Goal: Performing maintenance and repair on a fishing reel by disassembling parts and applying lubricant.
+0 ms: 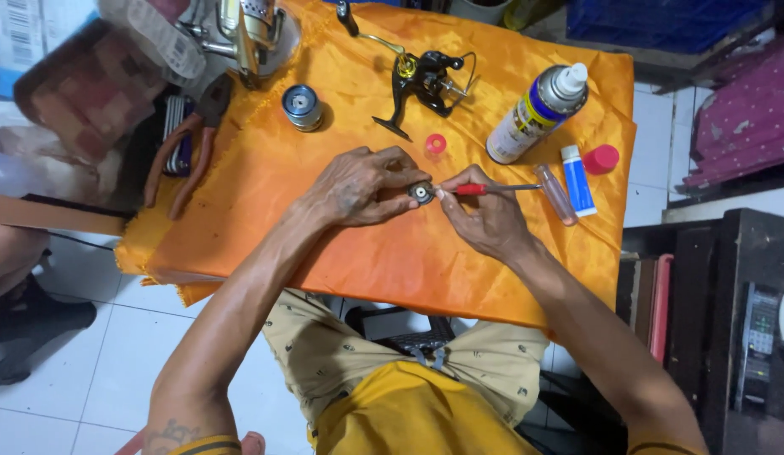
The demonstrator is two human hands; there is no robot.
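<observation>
One black spinning reel at 12 o'clock, one spool at 11, one spray can at 1, two red caps, two small tubes at 3, one pair of pliers at 9.

Bare forearms, dark tattoo nr left elbow, yellow shirt w/ striped sleeve cuffs, khaki shorts w/ small dark print.

The left hand is covering most of the small round part, so its shape is staying unclear. At eleven o'clock, a second reel is running off the top edge, blurred, possibly with a spool.
</observation>
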